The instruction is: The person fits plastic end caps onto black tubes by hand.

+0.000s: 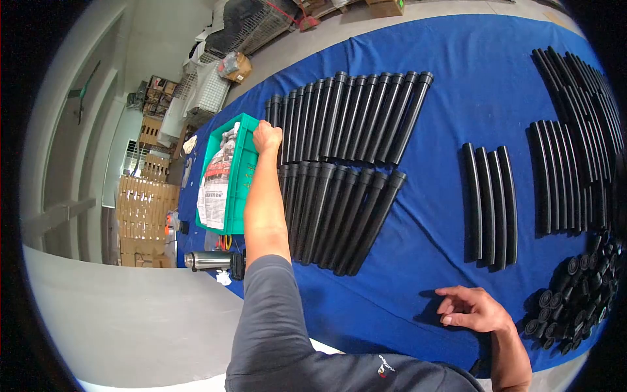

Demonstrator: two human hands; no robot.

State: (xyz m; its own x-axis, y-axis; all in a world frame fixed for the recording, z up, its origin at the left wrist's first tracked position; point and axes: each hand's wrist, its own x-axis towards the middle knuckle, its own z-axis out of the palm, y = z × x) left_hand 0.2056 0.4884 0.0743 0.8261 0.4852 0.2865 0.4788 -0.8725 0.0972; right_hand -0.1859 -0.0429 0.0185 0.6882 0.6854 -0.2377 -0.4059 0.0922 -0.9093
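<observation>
My left hand (pixel 267 136) is closed at the right edge of a green crate (pixel 240 157), beside the upper row of black tubes (pixel 339 114); what its fingers hold, if anything, is hidden. A printed paper (pixel 219 176) lies in the crate. My right hand (pixel 473 310) hovers over the blue cloth (pixel 405 287) with its fingers curled but apart, holding nothing. Above it four loose black tubes lie side by side (pixel 490 206). A second row of capped tubes (pixel 333 215) lies below the first, to the right of my left forearm.
Many thin black tubes (pixel 555 176) lie at the right, above a pile of black caps (pixel 568 300). A metal flask (pixel 209 261) stands out near the crate's lower end. Wire cages (pixel 258 29) and boxes are on the floor beyond the table.
</observation>
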